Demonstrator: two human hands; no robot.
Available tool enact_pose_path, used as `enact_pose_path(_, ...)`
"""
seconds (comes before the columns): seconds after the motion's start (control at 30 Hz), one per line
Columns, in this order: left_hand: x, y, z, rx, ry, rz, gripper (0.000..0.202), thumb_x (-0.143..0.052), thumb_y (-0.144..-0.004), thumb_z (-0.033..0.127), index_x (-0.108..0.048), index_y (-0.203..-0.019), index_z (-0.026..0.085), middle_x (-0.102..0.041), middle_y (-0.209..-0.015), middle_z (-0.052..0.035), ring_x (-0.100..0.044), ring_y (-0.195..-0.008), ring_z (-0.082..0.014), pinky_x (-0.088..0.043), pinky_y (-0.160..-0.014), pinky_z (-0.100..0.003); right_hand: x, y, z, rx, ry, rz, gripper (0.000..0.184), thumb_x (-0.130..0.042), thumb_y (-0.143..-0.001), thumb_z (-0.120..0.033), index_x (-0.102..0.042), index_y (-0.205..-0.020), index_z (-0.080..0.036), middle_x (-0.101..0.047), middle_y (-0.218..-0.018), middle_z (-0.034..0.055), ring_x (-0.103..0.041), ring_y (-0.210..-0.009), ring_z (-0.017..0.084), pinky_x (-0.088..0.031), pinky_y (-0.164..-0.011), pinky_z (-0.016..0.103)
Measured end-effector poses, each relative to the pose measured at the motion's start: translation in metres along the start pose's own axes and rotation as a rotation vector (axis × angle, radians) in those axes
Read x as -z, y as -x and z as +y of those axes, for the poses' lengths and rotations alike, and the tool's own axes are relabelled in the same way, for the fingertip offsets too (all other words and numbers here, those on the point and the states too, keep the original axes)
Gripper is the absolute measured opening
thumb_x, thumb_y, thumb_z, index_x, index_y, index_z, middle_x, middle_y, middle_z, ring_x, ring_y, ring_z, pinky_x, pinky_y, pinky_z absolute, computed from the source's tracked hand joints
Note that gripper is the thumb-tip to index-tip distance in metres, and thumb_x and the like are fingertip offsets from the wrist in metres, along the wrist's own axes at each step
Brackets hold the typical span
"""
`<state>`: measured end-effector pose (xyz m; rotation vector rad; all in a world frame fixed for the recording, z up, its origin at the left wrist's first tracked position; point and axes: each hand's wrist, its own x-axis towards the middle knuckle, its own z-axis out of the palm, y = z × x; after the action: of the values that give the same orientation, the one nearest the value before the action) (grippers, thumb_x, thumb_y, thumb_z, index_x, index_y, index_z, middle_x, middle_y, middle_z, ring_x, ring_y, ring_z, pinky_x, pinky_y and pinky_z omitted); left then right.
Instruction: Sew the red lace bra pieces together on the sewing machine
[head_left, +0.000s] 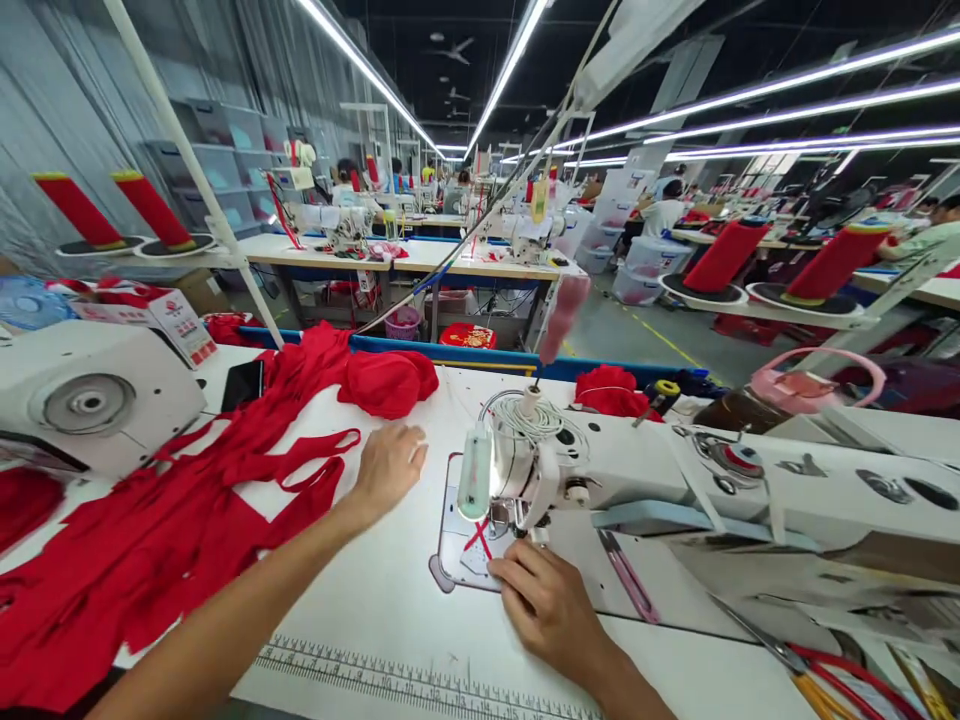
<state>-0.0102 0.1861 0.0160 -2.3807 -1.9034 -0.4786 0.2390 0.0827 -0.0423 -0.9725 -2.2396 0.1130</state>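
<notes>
Two narrow red fabric straps [478, 538] cross in an X on the metal plate of the sewing machine [517, 460], by its presser foot. My right hand [544, 600] rests at the plate's front, its fingers drawn together with the tips at the end of one strap. Over the white table to the left is my left hand [390, 465], fingers curled and close together; what they hold, if anything, is hidden. A bunched red cloth piece [388, 384] lies just beyond it. Long red fabric pieces with strap loops [217, 490] spread along its left side.
Pink-handled tweezers [630, 578] lie right of my right hand, with scissors [787, 655] farther right. A printed ruler [390, 685] runs along the front edge. A phone [244, 385] and another machine [97, 395] stand left. Red thread cones [727, 258] sit on stands.
</notes>
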Motion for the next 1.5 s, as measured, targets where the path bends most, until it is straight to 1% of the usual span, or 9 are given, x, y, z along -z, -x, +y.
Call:
enact_pose_path(0.1, -0.002, -0.039, -0.018, 0.158, -0.102, 0.056, 0.028, -0.059, -0.094, 0.030, -0.062, -0.116, 0.013, -0.064, -0.112, -0.0139, -0.059, -0.110, -0.0294, -0.047, -0.094, -0.046, 0.001, 0.000, -0.001, 0.004, -0.001, 0.007, 0.027, -0.043, -0.089, -0.004, -0.063, -0.092, -0.021, -0.058, -0.077, 0.0019, -0.051, -0.067, 0.015, -0.038, -0.060, 0.028)
enact_pose_path(0.23, -0.004, -0.062, -0.032, 0.228, -0.172, 0.027, 0.036, -0.064, -0.093, 0.038, -0.059, -0.122, 0.016, -0.060, -0.125, -0.0097, -0.059, -0.113, -0.0258, -0.050, -0.096, -0.049, 0.002, -0.002, -0.002, 0.008, 0.011, 0.002, 0.026, -0.043, -0.088, -0.004, -0.062, -0.090, -0.022, -0.057, -0.077, 0.0017, -0.052, -0.067, 0.016, -0.038, -0.059, 0.028)
enact_pose_path(0.53, 0.002, -0.071, -0.051, 0.163, -0.165, -0.043, 0.034, -0.062, -0.096, 0.037, -0.060, -0.121, 0.016, -0.062, -0.123, -0.0093, -0.063, -0.108, -0.0236, -0.054, -0.092, -0.047, 0.003, -0.003, -0.002, 0.015, 0.025, 0.012, 0.025, -0.042, -0.087, -0.004, -0.059, -0.088, -0.022, -0.057, -0.076, 0.0020, -0.052, -0.068, 0.017, -0.038, -0.059, 0.028)
enact_pose_path(0.83, 0.004, -0.065, -0.054, 0.125, -0.080, 0.027, 0.033, -0.063, -0.095, 0.035, -0.060, -0.122, 0.016, -0.062, -0.124, -0.0094, -0.062, -0.109, -0.0240, -0.054, -0.093, -0.047, 0.002, -0.004, 0.000, 0.018, 0.039, 0.012, 0.026, -0.041, -0.086, -0.002, -0.059, -0.085, -0.022, -0.057, -0.076, 0.0022, -0.053, -0.069, 0.017, -0.037, -0.058, 0.028)
enact_pose_path(0.93, 0.026, -0.080, -0.062, 0.167, 0.028, 0.128, 0.033, -0.062, -0.095, 0.036, -0.061, -0.121, 0.016, -0.063, -0.122, -0.0090, -0.063, -0.106, -0.0231, -0.054, -0.092, -0.046, 0.003, -0.005, 0.000, 0.029, 0.034, 0.031, 0.027, -0.042, -0.084, -0.001, -0.059, -0.087, -0.022, -0.057, -0.077, 0.0021, -0.053, -0.068, 0.016, -0.037, -0.058, 0.027)
enact_pose_path(1.13, 0.111, -0.088, -0.072, 0.205, 0.297, 0.353, 0.030, -0.041, -0.100, 0.031, -0.059, -0.116, 0.013, -0.063, -0.119, -0.0109, -0.057, -0.114, -0.0248, -0.045, -0.099, -0.041, 0.003, -0.005, 0.000, 0.029, 0.043, 0.041, 0.027, -0.042, -0.085, -0.002, -0.060, -0.086, -0.022, -0.058, -0.076, 0.0023, -0.054, -0.067, 0.016, -0.039, -0.057, 0.027)
enact_pose_path(1.27, 0.136, -0.034, -0.057, 0.095, 0.519, 0.163, 0.035, -0.047, -0.092, 0.049, -0.063, -0.094, 0.019, -0.067, -0.091, -0.0032, -0.062, -0.086, -0.0209, -0.049, -0.072, -0.028, 0.004, -0.006, -0.001, 0.057, 0.033, 0.047, 0.027, -0.042, -0.087, -0.003, -0.061, -0.087, -0.022, -0.058, -0.074, 0.0023, -0.055, -0.066, 0.016, -0.041, -0.056, 0.027)
enact_pose_path(1.37, 0.122, 0.017, -0.036, 0.061, 0.781, -0.155, 0.039, -0.059, -0.084, 0.058, -0.062, -0.082, 0.019, -0.063, -0.079, 0.0001, -0.058, -0.073, -0.0173, -0.045, -0.063, -0.025, 0.009, -0.009, -0.011, 0.074, -0.033, 0.092, 0.026, -0.044, -0.092, -0.006, -0.062, -0.101, -0.022, -0.060, -0.076, 0.0022, -0.056, -0.067, 0.017, -0.044, -0.057, 0.027)
enact_pose_path(1.5, 0.089, 0.063, -0.008, 0.148, 1.046, -0.500, 0.038, -0.070, -0.078, 0.050, -0.051, -0.067, 0.019, -0.047, -0.066, 0.0043, -0.043, -0.065, -0.0124, -0.034, -0.059, -0.023, 0.015, -0.016, -0.044, -0.015, -0.236, 0.144, 0.025, -0.054, -0.095, -0.014, -0.058, -0.118, -0.023, -0.066, -0.090, 0.0039, -0.061, -0.080, 0.017, -0.049, -0.064, 0.027)
